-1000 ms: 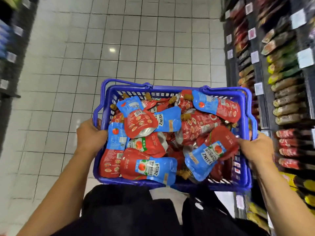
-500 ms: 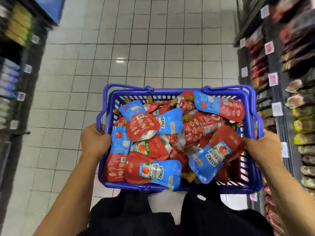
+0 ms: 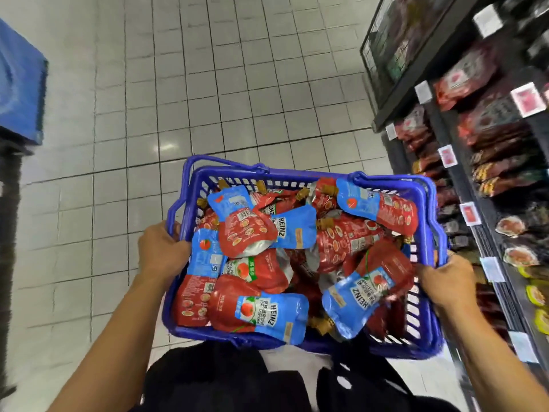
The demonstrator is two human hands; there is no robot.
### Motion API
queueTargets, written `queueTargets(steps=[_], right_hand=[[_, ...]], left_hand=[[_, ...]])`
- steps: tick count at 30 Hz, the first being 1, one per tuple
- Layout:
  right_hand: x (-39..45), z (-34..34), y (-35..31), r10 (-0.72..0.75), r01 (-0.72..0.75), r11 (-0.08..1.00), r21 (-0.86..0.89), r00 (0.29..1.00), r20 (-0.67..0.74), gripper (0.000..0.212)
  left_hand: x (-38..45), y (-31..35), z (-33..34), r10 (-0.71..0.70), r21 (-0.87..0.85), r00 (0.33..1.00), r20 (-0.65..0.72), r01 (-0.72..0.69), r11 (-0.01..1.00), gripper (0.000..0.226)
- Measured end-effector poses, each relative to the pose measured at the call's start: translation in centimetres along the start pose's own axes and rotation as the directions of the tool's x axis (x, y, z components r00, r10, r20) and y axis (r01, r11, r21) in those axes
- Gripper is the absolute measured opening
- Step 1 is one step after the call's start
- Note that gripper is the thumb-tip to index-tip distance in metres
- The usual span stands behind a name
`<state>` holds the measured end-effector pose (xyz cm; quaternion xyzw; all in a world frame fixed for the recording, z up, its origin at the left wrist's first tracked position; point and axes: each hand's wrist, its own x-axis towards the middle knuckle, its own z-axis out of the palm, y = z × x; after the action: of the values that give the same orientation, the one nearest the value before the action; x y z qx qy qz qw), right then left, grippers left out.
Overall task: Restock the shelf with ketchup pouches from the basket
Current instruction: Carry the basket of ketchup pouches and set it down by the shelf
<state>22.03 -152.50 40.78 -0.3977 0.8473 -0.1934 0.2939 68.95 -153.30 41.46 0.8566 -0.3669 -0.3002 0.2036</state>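
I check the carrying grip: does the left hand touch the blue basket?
Touching. The head view shows the left hand curled over the blue basket at its left rim.

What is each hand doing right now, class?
Left hand: grips the left rim of the blue basket.
Right hand: grips the basket's right rim.

The basket [image 3: 427, 203] is blue plastic with slotted walls and two handles folded down along its rim. It is held above the tiled floor, beside the shelf [image 3: 463, 162] at right. Ketchup pouches [image 3: 267, 263], red and blue with brown caps, lie piled loosely inside at mixed angles.
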Motion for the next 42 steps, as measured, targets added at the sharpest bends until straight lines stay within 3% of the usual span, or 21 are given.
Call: queueTargets(steps=[4, 8, 14, 19, 25, 28, 33, 39, 42], right_hand=[[5.2, 1.8, -3.6, 0.104, -0.101, 0.993, 0.054, 0.993, -0.057, 0.023], [11.6, 4.0, -5.4, 0.237, -0.222, 0.968, 0.113, 0.961, -0.142, 0.032], [20.9, 5.3, -7.1, 0.444, -0.408, 0.882, 0.234, 0.887, -0.126, 0.024], [27.2, 6.9, -7.0, 0.612, -0.549, 0.776, 0.309, 0.774, -0.162, 0.025], [33.3, 14.5, -2.7, 0.772, -0.646, 0.626, 0.437, 0.592, -0.231, 0.022], [36.6, 19.5, 0.7, 0.822, -0.661, 0.562, 0.497, 0.51, -0.251, 0.027], [42.6, 27.2, 6.3, 0.846, -0.609, 0.525, 0.594, 0.445, -0.292, 0.029], [49.4, 36.0, 14.1, 0.832, -0.574, 0.554, 0.603, 0.413, -0.371, 0.029], [51.6, 40.9, 17.1, 0.865, -0.596, 0.501, 0.627, 0.371, -0.339, 0.028]], left_hand=[[9.1, 8.0, 0.3, 0.11, 0.064, 0.994, 0.022, -0.111, 0.992, 0.021], [17.6, 16.2, 4.0, 0.183, 0.124, 0.979, 0.095, -0.194, 0.973, 0.009], [28.5, 26.6, 11.2, 0.266, 0.264, 0.936, 0.232, -0.324, 0.908, 0.017], [34.6, 36.2, 19.6, 0.337, 0.269, 0.868, 0.365, -0.444, 0.854, 0.02], [42.6, 43.4, 36.1, 0.447, 0.182, 0.731, 0.516, -0.604, 0.776, 0.024], [46.1, 44.9, 45.6, 0.505, 0.154, 0.635, 0.584, -0.698, 0.7, 0.02], [51.0, 43.7, 59.1, 0.576, 0.022, 0.492, 0.653, -0.772, 0.635, 0.024], [56.4, 39.6, 72.7, 0.62, -0.029, 0.413, 0.667, -0.818, 0.575, 0.016], [58.9, 36.1, 77.6, 0.602, -0.035, 0.398, 0.692, -0.814, 0.58, 0.012]])
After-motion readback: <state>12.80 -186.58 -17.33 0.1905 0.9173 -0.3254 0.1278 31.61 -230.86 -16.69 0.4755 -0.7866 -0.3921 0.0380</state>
